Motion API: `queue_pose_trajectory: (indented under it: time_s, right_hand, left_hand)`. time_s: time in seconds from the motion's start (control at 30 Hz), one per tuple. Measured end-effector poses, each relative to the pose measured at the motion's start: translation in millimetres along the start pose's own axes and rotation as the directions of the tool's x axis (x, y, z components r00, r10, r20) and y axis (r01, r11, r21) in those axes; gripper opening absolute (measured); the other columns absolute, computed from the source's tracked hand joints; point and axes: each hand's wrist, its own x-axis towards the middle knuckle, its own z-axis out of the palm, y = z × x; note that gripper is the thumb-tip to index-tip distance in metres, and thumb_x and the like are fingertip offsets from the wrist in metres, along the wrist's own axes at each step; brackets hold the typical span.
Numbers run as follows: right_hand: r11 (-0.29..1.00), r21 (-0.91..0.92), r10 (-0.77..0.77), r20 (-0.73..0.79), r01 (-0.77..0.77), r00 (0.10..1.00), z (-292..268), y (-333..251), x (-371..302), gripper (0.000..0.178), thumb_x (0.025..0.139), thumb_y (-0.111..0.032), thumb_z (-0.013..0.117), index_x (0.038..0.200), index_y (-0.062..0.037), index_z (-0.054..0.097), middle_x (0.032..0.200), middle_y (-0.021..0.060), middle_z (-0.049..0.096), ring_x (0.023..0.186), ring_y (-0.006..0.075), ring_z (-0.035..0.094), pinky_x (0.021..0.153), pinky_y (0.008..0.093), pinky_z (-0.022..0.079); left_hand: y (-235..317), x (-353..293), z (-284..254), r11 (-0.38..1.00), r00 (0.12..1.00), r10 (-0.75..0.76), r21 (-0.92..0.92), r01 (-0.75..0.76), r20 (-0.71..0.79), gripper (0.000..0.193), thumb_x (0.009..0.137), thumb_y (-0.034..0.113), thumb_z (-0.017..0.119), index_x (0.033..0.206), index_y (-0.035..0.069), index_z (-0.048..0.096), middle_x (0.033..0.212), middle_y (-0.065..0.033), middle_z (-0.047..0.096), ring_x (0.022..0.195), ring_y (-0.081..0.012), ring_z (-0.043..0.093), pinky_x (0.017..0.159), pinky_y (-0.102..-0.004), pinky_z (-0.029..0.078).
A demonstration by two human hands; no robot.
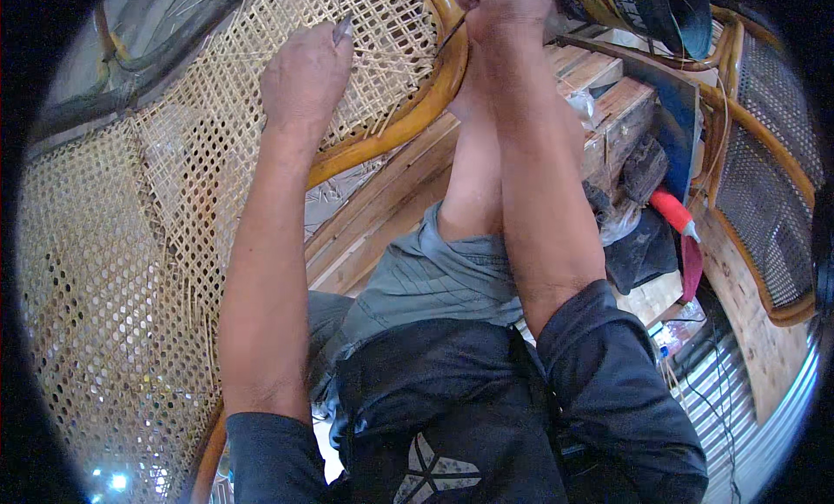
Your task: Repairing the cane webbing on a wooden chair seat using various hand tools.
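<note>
A woven cane panel (382,65) lies before me, held in a curved, varnished rattan frame (369,148). My left hand (304,78) is closed and rests on the weave, knuckles up. A small grey pointed tip shows beside its thumb; the rest of that thing is hidden in the fist. At the top edge, past the frame's right side, my right hand (512,7) is closed, its fingers partly cut off by the picture. From it a thin dark strip (450,35) slants down-left across the frame to the weave. Loose cane ends stick out along the panel's border.
More woven cane (95,287) spreads at the left, beside a dark frame rail (87,113). Wooden planks (391,187) lie beneath the panel. Rightward are a red bottle with a pale nozzle (673,213), dark cloths (643,252) and another cane-backed rattan frame (769,156).
</note>
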Motion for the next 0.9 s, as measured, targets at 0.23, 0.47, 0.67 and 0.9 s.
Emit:
queue_pose_trajectory:
  time_s: [0.23,0.47,0.67,0.9]
  right_hand:
    - [0.728,-0.284,-0.512,0.378,0.623,0.771,2,35,-33,0.026,0.098,-0.03,0.051,0.094,-0.007,0.061,0.064,-0.004,0.048,0.056,0.0082,0.042,0.048,0.0243,0.031]
    - [0.876,-0.214,-0.293,0.475,0.432,0.83,-13,-16,-60,0.019,0.096,-0.02,0.056,0.089,-0.0028,0.06,0.071,-0.0045,0.052,0.059,0.0059,0.045,0.051,0.023,0.034]
    - [0.936,-0.127,-0.251,0.418,0.33,0.873,4,-31,-66,0.033,0.099,-0.031,0.051,0.076,-0.0068,0.055,0.061,-0.0027,0.043,0.048,0.0073,0.035,0.045,0.0235,0.03]
    - [0.838,-0.115,-0.413,0.504,0.533,0.759,4,-20,-58,0.045,0.101,-0.038,0.043,0.068,-0.0076,0.05,0.054,-0.0018,0.041,0.041,0.0066,0.031,0.039,0.0247,0.026]
  left_hand:
    - [-3,-3,-1,0.998,1.0,-0.008,-0.064,0.01,0.03,0.035,0.09,0.037,0.05,0.09,0.006,0.066,0.089,-0.0186,0.065,0.084,-0.0375,0.064,0.078,-0.0487,0.051]
    - [-2,-2,-4,0.993,0.999,-0.048,-0.106,0.048,0.004,0.038,0.088,0.042,0.053,0.092,0.006,0.065,0.093,-0.0212,0.065,0.088,-0.0393,0.063,0.077,-0.0486,0.049]
    - [-3,-6,0,0.997,1.0,-0.028,-0.075,0.028,0.002,0.038,0.09,0.039,0.049,0.096,0.004,0.062,0.096,-0.0184,0.063,0.089,-0.0386,0.062,0.078,-0.0503,0.048]
    - [4,-9,5,0.994,0.994,-0.087,-0.067,0.082,-0.067,0.033,0.091,0.036,0.047,0.095,0.007,0.062,0.096,-0.016,0.064,0.089,-0.038,0.062,0.078,-0.0501,0.048]
